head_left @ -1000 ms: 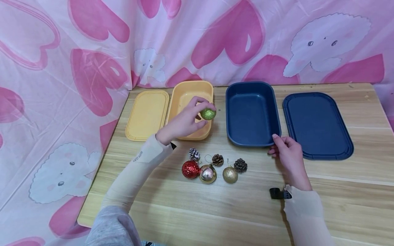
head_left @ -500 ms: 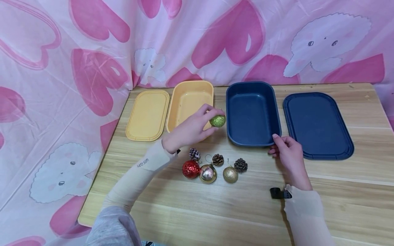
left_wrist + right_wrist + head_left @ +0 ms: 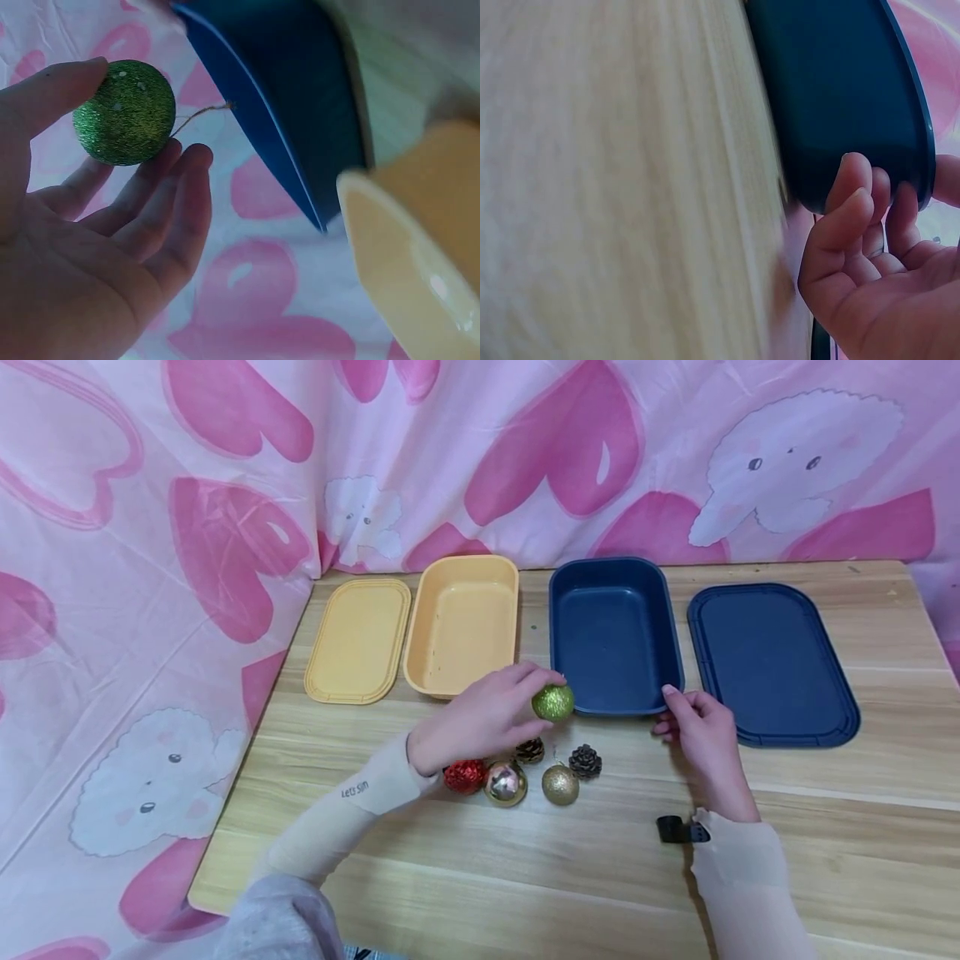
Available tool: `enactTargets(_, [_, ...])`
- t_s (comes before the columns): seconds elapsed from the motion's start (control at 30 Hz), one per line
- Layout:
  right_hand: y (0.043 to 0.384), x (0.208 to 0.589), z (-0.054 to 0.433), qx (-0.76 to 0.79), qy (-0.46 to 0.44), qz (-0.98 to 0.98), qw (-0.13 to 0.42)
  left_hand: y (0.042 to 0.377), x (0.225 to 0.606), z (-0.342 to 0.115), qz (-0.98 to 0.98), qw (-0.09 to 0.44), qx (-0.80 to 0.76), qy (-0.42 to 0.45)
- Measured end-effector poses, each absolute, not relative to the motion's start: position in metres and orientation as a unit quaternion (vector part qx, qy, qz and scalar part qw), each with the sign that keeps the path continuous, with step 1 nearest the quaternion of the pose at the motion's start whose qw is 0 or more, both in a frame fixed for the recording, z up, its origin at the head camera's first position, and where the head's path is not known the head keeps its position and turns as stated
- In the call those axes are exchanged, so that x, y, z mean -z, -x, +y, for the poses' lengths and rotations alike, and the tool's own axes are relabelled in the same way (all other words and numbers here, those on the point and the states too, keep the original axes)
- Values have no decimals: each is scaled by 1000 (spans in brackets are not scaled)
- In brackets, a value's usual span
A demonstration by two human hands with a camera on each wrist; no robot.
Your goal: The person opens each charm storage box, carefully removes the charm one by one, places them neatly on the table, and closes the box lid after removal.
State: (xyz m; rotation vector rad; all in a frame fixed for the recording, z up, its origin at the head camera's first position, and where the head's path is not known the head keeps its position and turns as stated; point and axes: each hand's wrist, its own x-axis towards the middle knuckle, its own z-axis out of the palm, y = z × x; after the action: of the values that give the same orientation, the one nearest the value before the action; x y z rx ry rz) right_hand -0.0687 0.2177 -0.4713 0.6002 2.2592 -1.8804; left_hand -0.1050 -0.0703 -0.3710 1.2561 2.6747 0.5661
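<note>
Between thumb and fingers my left hand [image 3: 487, 714] pinches a green glitter Christmas ball [image 3: 553, 702], held at the near left corner of the dark blue box [image 3: 617, 639] in the head view. A gold string loop trails from the ball [image 3: 124, 112] in the left wrist view. My right hand [image 3: 701, 735] grips the near right corner of the blue box, thumb over the rim and fingers against the outer wall [image 3: 840, 97]. Below the left hand lie a red ball [image 3: 465, 776], a shiny gold ball [image 3: 506, 783], a gold glitter ball [image 3: 560, 785] and pinecones [image 3: 585, 762].
A yellow box [image 3: 462, 627] stands left of the blue one, its yellow lid [image 3: 358, 642] flat beside it. The dark blue lid [image 3: 774, 664] lies on the right. A pink heart-print curtain [image 3: 555, 460] hangs behind the wooden table [image 3: 525, 877].
My left hand has carried the green ball from over the yellow box rightward and toward me, to the blue box's near left corner. The right hand has stayed at its corner.
</note>
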Motion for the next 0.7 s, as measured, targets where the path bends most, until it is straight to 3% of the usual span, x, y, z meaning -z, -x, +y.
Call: enactTargets(0.7, [68,468,217,631,-200,745,84,54,397,-55,870,120,-159,-450])
